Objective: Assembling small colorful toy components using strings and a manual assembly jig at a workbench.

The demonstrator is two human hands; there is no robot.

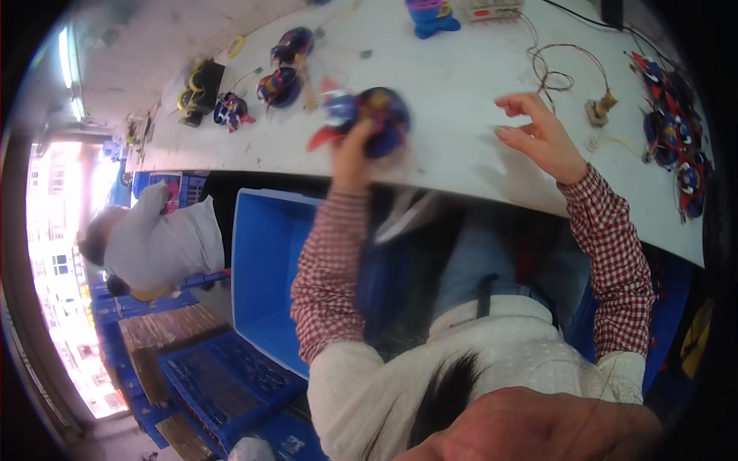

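A single head-worn fisheye camera looks steeply down from close above the person's chest and forearms onto the near edge of the white table (461,165), edges bending.

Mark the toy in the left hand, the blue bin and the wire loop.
toy (378,117), head view, on its dark blue round body.
blue bin (265,253), head view, on its inner wall.
wire loop (555,78), head view, on the coiled strands.

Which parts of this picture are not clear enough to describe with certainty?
- Head view: the round blue, purple and red plastic toy in the left hand is blurred by motion; the grip is unclear.
- The pile of similar coloured toys bends at the fisheye rim.
- The grey box is cut by the top edge.
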